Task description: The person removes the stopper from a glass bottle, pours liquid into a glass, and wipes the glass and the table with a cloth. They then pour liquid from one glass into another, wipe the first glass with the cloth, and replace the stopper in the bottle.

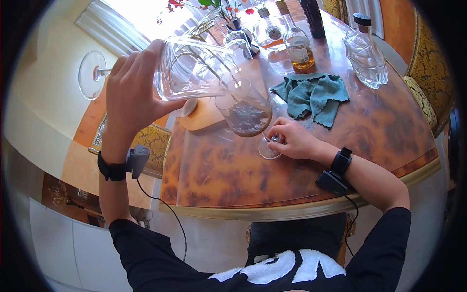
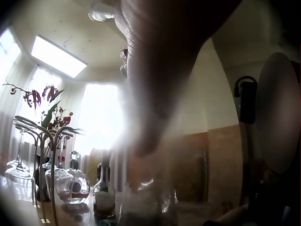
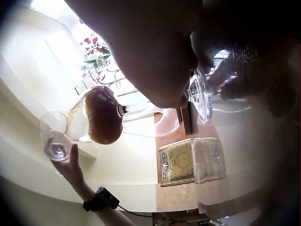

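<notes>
My left hand point(image 1: 131, 92) grips a clear glass point(image 1: 187, 73) held sideways in the air; a round foot on a stem point(image 1: 92, 75) shows beyond the hand. The tipped glass's mouth is over the stemmed glass point(image 1: 247, 114), which holds brown liquid. In the right wrist view a thin brown stream point(image 3: 72, 115) runs between the two glasses. My right hand point(image 1: 296, 141) pinches the stemmed glass low, at its foot point(image 1: 269, 149) on the table. The left hand point(image 2: 164, 61) is close and blurred in the left wrist view.
Right of the stemmed glass lies a crumpled green cloth point(image 1: 311, 97). Behind stand an amber bottle point(image 1: 299, 48), a round decanter point(image 1: 270, 31), a dark bottle point(image 1: 313, 19) and a ship-shaped decanter point(image 1: 367, 58). A wooden board point(image 1: 204, 121) and metal glass rack are at left-centre.
</notes>
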The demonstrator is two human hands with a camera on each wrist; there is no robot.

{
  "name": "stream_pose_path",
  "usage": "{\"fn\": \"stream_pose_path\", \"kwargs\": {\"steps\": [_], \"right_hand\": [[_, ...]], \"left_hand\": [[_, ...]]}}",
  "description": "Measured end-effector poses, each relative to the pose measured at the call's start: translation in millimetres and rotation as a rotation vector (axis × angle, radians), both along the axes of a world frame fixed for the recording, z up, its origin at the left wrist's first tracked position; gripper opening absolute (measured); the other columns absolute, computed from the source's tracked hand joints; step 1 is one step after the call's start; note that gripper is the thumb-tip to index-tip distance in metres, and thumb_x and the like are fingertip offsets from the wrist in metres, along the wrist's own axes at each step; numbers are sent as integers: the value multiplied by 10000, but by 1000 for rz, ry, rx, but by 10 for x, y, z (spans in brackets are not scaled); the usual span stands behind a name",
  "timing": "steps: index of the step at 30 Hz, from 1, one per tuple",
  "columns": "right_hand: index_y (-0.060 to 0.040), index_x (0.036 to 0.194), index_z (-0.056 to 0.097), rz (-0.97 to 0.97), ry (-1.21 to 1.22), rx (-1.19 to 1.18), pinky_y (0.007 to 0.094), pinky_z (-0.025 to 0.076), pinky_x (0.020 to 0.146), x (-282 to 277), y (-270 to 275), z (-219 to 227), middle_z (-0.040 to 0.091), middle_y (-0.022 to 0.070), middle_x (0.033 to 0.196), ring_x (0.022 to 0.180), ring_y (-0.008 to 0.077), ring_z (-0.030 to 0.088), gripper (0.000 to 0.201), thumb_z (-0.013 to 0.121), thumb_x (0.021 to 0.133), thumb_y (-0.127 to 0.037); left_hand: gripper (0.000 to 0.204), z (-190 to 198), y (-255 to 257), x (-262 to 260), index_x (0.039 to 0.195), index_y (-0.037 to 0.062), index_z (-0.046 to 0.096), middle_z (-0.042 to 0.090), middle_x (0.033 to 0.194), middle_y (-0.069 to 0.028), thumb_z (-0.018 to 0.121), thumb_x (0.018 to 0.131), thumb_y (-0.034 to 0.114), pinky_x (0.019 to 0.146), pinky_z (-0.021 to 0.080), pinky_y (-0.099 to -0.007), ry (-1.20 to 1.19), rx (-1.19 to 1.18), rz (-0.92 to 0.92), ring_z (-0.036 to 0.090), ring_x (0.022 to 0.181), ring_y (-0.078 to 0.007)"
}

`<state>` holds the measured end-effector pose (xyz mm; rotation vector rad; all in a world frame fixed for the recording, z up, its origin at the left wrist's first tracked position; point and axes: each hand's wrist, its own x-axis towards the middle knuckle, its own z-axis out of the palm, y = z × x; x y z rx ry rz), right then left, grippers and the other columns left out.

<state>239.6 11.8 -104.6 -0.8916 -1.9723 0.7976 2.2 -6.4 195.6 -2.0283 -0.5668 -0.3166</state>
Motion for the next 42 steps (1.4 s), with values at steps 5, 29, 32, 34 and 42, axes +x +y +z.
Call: {"fn": "stream_pose_path", "kwargs": {"steps": [5,29,32,34,42], "right_hand": [[-32,967,714,0,-4,10,357,523,751,2,-10,14,584,125,993,777,233,634,222,731,841,-214],[-31,978,718,-2,-9,-7,379,527,812,21,-13,10,588,148,1013,858,287,652,253,720,835,-239],[-31,976,715,5,10,-27,379,526,804,20,-23,10,589,146,1008,846,284,649,246,723,834,-233],[-34,981,715,7,6,-21,379,525,802,5,-23,-1,589,145,1010,843,282,650,243,720,838,-231],[-41,1002,707,14,-19,13,368,526,771,12,-15,24,587,136,1003,808,250,648,231,712,855,-219]], "left_hand": [[960,123,-30,128,1334,49,499,641,963,-89,914,545,407,779,493,-382,123,-21,-56,606,838,-251],[932,-23,70,21,1291,44,538,671,980,-97,836,619,617,796,484,-367,1,-69,55,636,865,-246],[939,-49,132,-77,1308,50,526,678,1009,-103,870,605,567,795,499,-379,68,-118,38,641,888,-261],[924,-54,113,-118,1316,58,518,677,1022,-116,906,592,483,799,513,-403,-147,-108,-3,641,907,-288],[789,-987,329,-548,1336,5,480,568,1032,-44,752,813,529,811,452,-262,-1108,-1004,-404,553,931,-141]]}}
